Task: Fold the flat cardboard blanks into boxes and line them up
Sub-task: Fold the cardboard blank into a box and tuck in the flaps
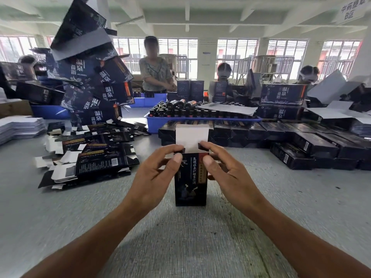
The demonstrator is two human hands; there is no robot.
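At the middle of the grey counter [200, 247] a dark box [190, 185] stands upright, its white top flap [191, 138] not yet tucked. The left hand [154, 175] and right hand [230, 175] pinch its upper corners, fingers curled onto the cardboard. Behind it, finished boxes [281, 137] lie in rows, so much seems done. To the left a loose heap of flat blanks [94, 157] remains to fold.

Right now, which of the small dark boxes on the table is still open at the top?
The upright box held between the left hand and right hand: its white lid flap stands up, unlike the closed boxes lying stacked behind.
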